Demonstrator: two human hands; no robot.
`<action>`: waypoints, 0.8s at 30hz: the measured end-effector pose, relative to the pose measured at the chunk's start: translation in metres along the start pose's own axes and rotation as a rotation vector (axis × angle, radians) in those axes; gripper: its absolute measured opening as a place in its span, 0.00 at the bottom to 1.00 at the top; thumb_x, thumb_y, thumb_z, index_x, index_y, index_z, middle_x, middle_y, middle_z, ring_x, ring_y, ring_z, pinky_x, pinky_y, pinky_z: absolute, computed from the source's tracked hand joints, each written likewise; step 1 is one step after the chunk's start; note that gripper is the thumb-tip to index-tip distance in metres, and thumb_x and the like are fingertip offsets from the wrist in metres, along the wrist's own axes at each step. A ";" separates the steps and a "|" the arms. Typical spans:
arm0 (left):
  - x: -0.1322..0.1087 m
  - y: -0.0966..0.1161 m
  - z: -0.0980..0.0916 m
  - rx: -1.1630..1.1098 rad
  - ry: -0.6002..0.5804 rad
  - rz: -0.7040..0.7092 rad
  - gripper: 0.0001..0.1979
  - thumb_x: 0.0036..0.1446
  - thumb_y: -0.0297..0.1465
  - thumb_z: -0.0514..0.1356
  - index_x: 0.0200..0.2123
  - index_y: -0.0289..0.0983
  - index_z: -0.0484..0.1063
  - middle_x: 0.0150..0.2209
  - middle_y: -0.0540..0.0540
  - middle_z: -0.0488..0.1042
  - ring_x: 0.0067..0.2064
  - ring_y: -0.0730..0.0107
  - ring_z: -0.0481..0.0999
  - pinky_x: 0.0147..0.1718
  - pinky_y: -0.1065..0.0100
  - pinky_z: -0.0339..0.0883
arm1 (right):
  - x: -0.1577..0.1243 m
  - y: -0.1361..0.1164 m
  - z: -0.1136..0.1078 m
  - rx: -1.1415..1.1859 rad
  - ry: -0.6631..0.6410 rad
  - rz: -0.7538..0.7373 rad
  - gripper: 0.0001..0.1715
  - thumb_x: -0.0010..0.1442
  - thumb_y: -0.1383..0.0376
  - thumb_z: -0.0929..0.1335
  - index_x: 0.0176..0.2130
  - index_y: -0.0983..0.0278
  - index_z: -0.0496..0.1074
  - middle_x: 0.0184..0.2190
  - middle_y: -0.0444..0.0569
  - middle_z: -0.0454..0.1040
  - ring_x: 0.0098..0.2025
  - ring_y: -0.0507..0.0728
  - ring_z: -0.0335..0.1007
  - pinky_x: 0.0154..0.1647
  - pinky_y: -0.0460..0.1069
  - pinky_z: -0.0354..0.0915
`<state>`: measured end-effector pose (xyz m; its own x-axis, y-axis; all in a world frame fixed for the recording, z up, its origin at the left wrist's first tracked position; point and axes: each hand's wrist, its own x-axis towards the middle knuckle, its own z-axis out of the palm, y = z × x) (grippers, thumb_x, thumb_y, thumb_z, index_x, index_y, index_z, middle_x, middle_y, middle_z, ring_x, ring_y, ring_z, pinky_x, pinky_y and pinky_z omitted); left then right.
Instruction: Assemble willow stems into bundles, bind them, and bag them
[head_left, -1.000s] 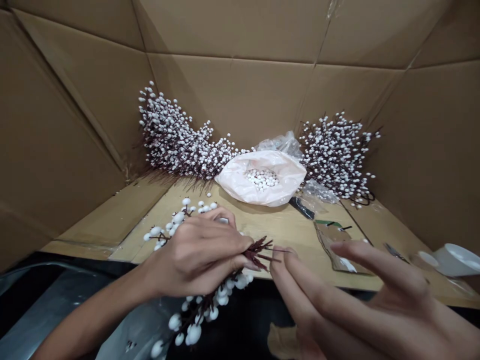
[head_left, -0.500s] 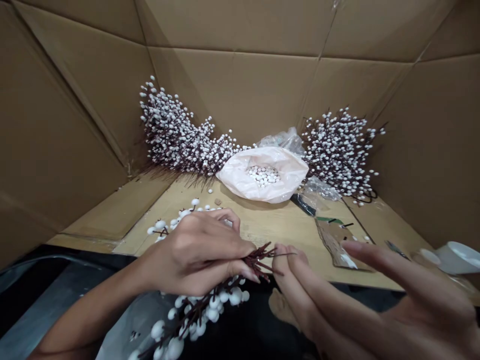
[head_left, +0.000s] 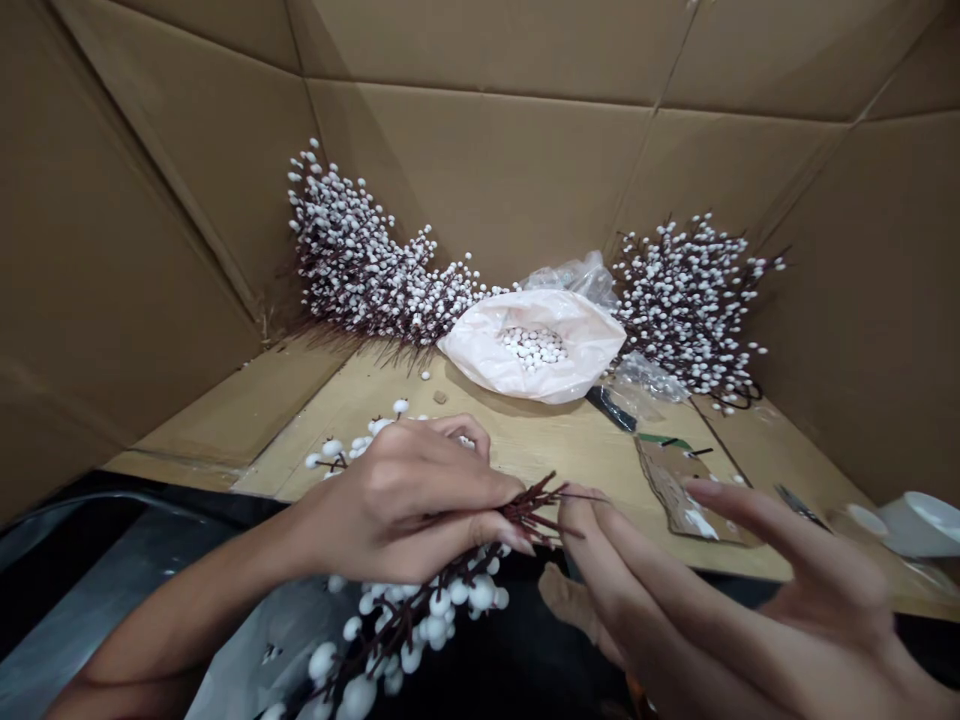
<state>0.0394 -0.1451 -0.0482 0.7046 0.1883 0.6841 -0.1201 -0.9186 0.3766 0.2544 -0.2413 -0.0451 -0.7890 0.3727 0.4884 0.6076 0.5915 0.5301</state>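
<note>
My left hand (head_left: 427, 500) pinches a bunch of dark red-brown stems (head_left: 534, 510) between thumb and fingers. White berries (head_left: 439, 610) on its branches hang below that hand, and more show behind it. My right hand (head_left: 720, 590) is just right of the stem ends, its thumb and index finger spread apart. The other fingertips of that hand touch a thin dark wire or stem (head_left: 581, 496) that reaches out from the bunch; whether they grip it is hard to tell.
A white bag of loose berries (head_left: 480, 350) stands at the back centre, between piles of berry stems on the left (head_left: 352, 260) and right (head_left: 686, 310). A cardboard piece (head_left: 667, 485) and a white cup (head_left: 919, 522) lie at right. Cardboard walls surround the table.
The whole view has shifted slightly, moving the scene a little to the right. Both hands keep nearly the same pose around the stem ends.
</note>
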 end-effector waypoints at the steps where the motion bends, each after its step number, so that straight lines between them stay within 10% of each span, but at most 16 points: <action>1: 0.001 0.000 0.001 0.006 0.018 0.000 0.09 0.62 0.25 0.55 0.31 0.35 0.74 0.25 0.46 0.80 0.24 0.70 0.76 0.31 0.66 0.71 | 0.001 0.000 0.002 0.046 0.007 0.012 0.25 0.64 0.76 0.54 0.48 0.61 0.73 0.50 0.43 0.75 0.56 0.51 0.62 0.52 0.50 0.61; 10: 0.001 -0.007 0.007 -0.050 0.224 -0.039 0.05 0.58 0.25 0.61 0.35 0.38 0.77 0.25 0.48 0.80 0.24 0.73 0.76 0.31 0.69 0.73 | 0.013 -0.007 0.006 0.362 0.067 0.218 0.19 0.69 0.68 0.57 0.37 0.60 0.75 0.46 0.42 0.78 0.51 0.49 0.69 0.63 0.51 0.53; 16: -0.002 -0.011 0.003 0.003 0.216 -0.024 0.08 0.57 0.23 0.62 0.40 0.38 0.76 0.29 0.48 0.81 0.26 0.73 0.77 0.34 0.68 0.74 | 0.022 -0.016 0.015 0.256 0.345 0.275 0.21 0.65 0.73 0.58 0.30 0.61 0.75 0.39 0.46 0.79 0.40 0.52 0.74 0.44 0.49 0.66; 24: -0.003 -0.007 0.006 0.335 0.202 0.085 0.02 0.60 0.23 0.59 0.36 0.32 0.72 0.27 0.45 0.79 0.26 0.72 0.78 0.35 0.69 0.73 | 0.036 -0.021 0.002 0.172 0.278 0.309 0.18 0.62 0.75 0.62 0.30 0.62 0.77 0.31 0.43 0.81 0.31 0.51 0.75 0.34 0.49 0.67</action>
<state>0.0425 -0.1414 -0.0569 0.5466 0.1410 0.8255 0.0866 -0.9899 0.1118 0.2131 -0.2384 -0.0399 -0.5043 0.3576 0.7860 0.7682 0.6016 0.2191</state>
